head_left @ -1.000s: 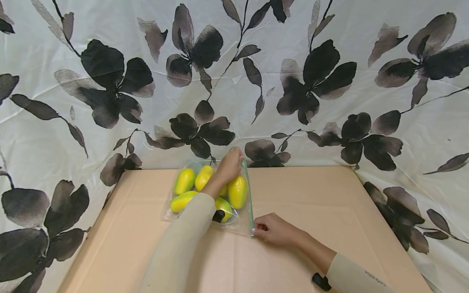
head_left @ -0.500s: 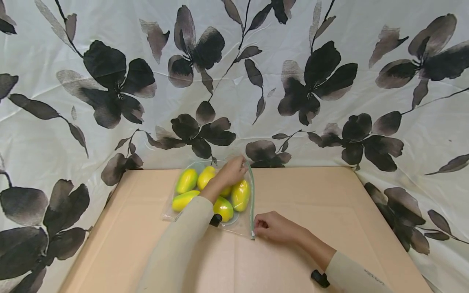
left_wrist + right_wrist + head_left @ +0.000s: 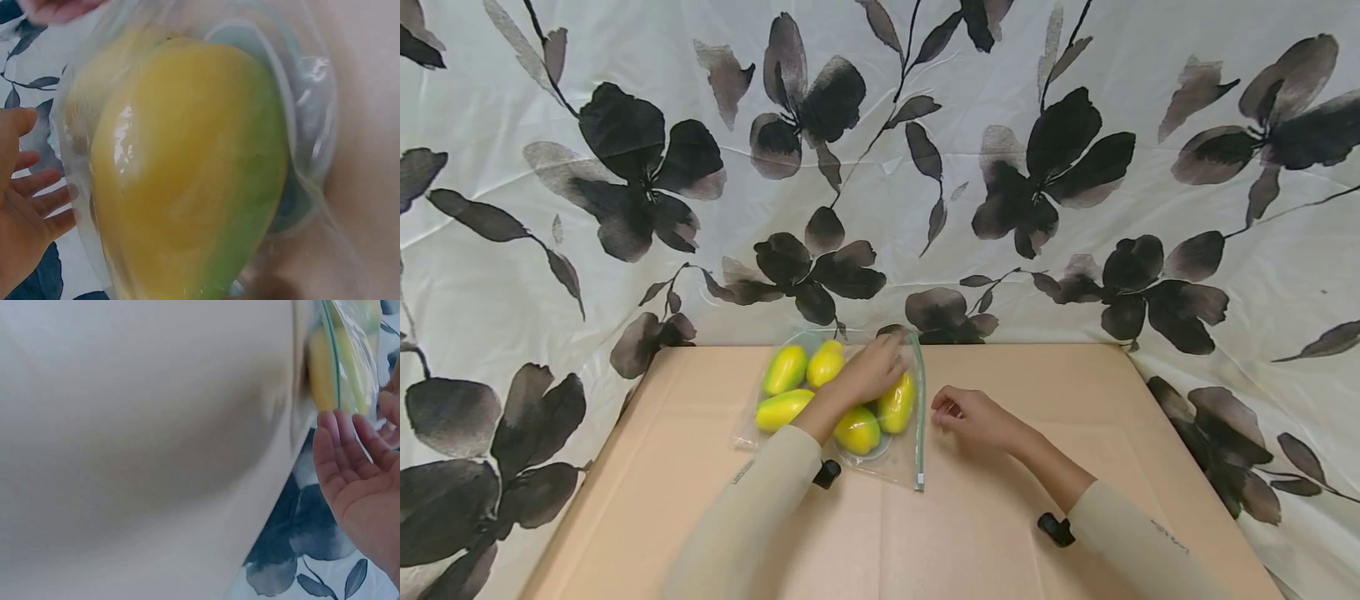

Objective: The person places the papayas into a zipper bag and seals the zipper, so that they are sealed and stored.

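A clear zip bag [image 3: 891,468] lies on the board with several yellow-green mangoes [image 3: 785,369] inside on a pale round dish, whose rim [image 3: 284,94] shows through the plastic. Along its right side runs a green zip strip [image 3: 920,417] with a white slider [image 3: 921,479] at the near end. My left hand [image 3: 872,367] reaches over the bag near the strip's far end, fingers loosely extended beside the plastic in the left wrist view. To the right of the strip, my right hand [image 3: 976,418] hovers apart from the bag, its fingers relaxed and holding nothing.
A tan cardboard-like board [image 3: 1037,379] forms the work surface. White cloth [image 3: 925,275] with dark flowers hangs behind it and spreads around both sides. Black wrist cameras [image 3: 1056,529] sit on both sleeves.
My right hand has let go of the strip's near end and moved up and away from it. My left hand has released the far end and drawn slightly back over the bag.
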The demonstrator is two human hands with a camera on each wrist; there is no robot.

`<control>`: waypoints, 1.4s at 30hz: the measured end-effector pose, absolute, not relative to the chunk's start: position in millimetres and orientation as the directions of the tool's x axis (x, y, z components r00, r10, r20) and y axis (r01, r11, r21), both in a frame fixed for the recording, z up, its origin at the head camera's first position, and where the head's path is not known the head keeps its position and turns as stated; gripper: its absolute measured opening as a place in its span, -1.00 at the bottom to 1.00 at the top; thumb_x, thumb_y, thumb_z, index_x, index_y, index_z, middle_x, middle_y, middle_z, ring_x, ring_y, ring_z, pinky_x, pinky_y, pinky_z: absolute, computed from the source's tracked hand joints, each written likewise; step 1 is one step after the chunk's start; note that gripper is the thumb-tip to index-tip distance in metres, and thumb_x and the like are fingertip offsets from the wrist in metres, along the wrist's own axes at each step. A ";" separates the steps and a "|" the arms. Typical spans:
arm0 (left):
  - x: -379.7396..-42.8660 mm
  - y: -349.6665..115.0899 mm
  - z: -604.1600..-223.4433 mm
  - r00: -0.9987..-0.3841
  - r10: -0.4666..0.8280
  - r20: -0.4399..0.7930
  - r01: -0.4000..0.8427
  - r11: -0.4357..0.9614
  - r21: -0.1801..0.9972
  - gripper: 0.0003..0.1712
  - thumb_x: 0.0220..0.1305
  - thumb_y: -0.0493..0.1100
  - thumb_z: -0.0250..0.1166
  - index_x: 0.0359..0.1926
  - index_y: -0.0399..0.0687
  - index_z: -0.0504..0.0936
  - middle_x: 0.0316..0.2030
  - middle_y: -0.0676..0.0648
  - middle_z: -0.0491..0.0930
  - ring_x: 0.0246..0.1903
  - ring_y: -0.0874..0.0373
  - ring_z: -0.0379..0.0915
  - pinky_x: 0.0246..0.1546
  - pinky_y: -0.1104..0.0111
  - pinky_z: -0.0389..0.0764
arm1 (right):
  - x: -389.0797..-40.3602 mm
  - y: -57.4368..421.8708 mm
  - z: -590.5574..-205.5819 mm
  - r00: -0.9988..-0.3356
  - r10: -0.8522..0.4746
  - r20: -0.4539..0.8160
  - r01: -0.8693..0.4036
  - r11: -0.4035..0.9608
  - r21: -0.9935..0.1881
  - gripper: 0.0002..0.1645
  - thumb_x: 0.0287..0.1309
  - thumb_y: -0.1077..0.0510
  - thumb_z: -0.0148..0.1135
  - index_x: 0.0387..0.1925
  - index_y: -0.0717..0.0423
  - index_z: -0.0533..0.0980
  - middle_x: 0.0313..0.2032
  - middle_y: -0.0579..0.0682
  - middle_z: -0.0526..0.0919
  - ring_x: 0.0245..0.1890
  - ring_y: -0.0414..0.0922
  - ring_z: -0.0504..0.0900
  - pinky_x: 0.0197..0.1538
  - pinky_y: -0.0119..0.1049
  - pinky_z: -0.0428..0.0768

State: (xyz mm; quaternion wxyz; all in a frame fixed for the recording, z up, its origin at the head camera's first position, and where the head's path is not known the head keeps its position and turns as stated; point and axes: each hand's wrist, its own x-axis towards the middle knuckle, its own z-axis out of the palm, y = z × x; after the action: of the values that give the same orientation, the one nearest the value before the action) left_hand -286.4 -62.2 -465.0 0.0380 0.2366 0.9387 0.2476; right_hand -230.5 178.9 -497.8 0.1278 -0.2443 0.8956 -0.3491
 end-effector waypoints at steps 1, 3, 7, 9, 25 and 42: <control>-284.5 -63.3 -465.1 -0.883 0.467 0.051 0.433 0.767 0.474 -0.31 0.59 0.02 0.05 0.59 -0.11 0.16 0.52 -0.20 0.27 0.50 -0.08 0.24 0.49 0.03 0.32 | -234.5 178.7 -494.7 -0.858 -0.511 -0.053 -0.341 0.644 -0.685 -0.79 0.43 0.12 0.25 -0.03 0.15 0.58 -0.23 -0.09 0.72 -0.20 -0.20 0.66 -0.08 -0.31 0.66; -280.5 -66.4 -464.9 -0.884 0.465 0.052 0.435 0.775 0.458 -0.30 0.58 0.04 0.08 0.59 -0.08 0.18 0.52 -0.19 0.27 0.50 -0.07 0.24 0.48 0.03 0.34 | -241.8 176.9 -489.4 -0.876 -0.479 -0.054 -0.315 0.654 -0.688 -0.73 0.44 0.12 0.24 0.03 0.20 0.56 -0.19 -0.07 0.72 -0.14 -0.16 0.67 -0.02 -0.22 0.68; -271.1 -76.4 -462.9 -0.889 0.456 0.047 0.430 0.794 0.429 -0.28 0.55 0.07 0.14 0.57 -0.06 0.21 0.53 -0.16 0.26 0.51 -0.05 0.22 0.50 0.05 0.31 | -254.0 170.2 -488.3 -0.908 -0.409 -0.088 -0.234 0.671 -0.704 -0.58 0.45 0.08 0.22 0.18 0.27 0.51 -0.09 0.01 0.72 -0.06 -0.06 0.69 0.09 -0.10 0.68; -266.0 -84.1 -461.9 -0.893 0.447 0.051 0.425 0.800 0.425 -0.27 0.54 0.08 0.16 0.57 -0.05 0.21 0.54 -0.15 0.26 0.52 -0.04 0.20 0.51 0.06 0.28 | -258.8 166.0 -493.2 -0.916 -0.386 -0.113 -0.189 0.662 -0.725 -0.51 0.47 0.07 0.20 0.26 0.30 0.46 -0.05 0.05 0.71 -0.06 -0.04 0.72 0.09 -0.10 0.69; -231.9 -180.6 -472.7 -0.936 0.295 0.194 0.353 0.791 0.499 -0.30 0.50 -0.05 0.22 0.50 -0.27 0.26 0.46 -0.32 0.33 0.47 -0.26 0.22 0.48 -0.12 0.27 | -257.9 137.1 -527.5 -0.927 -0.311 -0.208 0.010 0.535 -0.845 -0.45 0.47 0.15 0.10 0.39 0.24 0.33 -0.18 0.10 0.69 -0.39 -0.11 0.75 -0.28 -0.23 0.77; -230.6 -254.1 -498.6 -0.994 0.071 -0.086 -0.014 0.688 0.726 -0.08 0.60 0.14 0.01 0.62 -0.31 -0.17 0.57 -0.49 -0.07 0.53 -0.48 -0.04 0.47 -0.29 0.11 | -257.8 137.0 -526.6 -0.934 -0.313 -0.173 -0.031 0.553 -0.832 -0.52 0.45 0.30 0.15 0.34 0.18 0.37 -0.12 0.15 0.75 -0.45 -0.15 0.71 -0.34 -0.27 0.72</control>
State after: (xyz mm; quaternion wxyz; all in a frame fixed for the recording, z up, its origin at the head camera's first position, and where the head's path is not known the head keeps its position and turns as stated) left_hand -230.6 -254.1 -498.6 0.0537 0.0155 0.9171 0.3948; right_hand -257.8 137.0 -526.6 0.1526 -0.0993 0.8679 -0.4621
